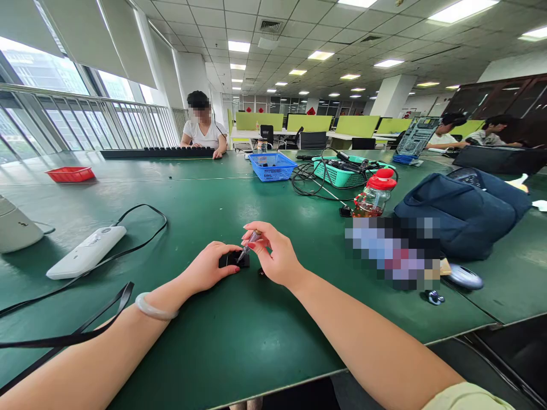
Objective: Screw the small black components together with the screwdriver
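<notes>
My left hand (216, 263) is closed on a small black block-like part (231, 259), pinning it to the green table. What the part is, I cannot make out. A screwdriver (248, 245) with a clear handle is pinched in my right hand (273, 253), tilted so that its tip points down at the black part. Whether the tip sits in a screw is too small to tell. Just under my right hand lies a tiny dark piece (261, 272).
On the green table (179, 341) stand a red tray (70, 174), a blue basket (272, 166), a teal basket (337, 175) of cables, and a red-lidded bottle (375, 193). A white power strip (85, 251) lies left, a navy bag (461, 210) right. Across the table sits a person (204, 128).
</notes>
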The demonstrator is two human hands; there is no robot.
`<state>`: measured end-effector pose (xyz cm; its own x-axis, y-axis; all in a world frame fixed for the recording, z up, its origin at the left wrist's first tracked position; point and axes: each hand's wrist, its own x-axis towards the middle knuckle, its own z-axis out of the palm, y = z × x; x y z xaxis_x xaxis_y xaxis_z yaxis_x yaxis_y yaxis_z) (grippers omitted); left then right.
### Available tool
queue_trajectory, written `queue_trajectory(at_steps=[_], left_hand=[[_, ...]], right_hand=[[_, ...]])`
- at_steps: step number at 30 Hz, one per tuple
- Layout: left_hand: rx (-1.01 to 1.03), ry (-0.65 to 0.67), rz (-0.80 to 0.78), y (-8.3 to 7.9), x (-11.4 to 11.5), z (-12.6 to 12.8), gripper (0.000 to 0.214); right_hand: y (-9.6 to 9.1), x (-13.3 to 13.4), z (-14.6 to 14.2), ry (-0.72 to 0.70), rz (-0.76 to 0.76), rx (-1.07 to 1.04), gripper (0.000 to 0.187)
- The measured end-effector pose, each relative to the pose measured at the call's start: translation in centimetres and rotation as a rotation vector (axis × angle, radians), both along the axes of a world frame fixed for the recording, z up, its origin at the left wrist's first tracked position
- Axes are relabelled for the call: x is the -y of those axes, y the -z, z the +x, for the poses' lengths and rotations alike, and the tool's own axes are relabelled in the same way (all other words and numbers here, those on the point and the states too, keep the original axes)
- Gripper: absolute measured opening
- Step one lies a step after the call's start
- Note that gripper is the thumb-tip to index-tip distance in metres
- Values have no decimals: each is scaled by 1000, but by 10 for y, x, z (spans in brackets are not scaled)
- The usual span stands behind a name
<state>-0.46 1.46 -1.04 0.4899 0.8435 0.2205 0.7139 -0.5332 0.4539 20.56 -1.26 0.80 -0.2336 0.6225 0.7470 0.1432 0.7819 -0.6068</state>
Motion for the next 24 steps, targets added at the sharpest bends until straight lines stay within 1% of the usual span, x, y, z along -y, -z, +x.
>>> queue_trajectory(at_steps=[3,6,10,14,18,21,24], left_hand=[[7,-1,17,1,1,0,43],[8,12,10,0,2,1,35],[17,31,16,0,4,2,26],[20,34,17,0,5,3,24],[6,68,6,-2,6,4,23],[-11,67,4,-3,5,4,26],[-25,47,-2,-4,5,4,32]], right_hand=[[1,3,-3,-1,64,31,30],[3,4,-6,-12,138,111,32],[6,4,-10,-41,177,215,34],[8,3,-12,-54,123,244,36],[7,3,-11,-66,44,190,37],[7,2,-9,-52,-16,163,38],[8,2,-7,-30,-13,117,38]])
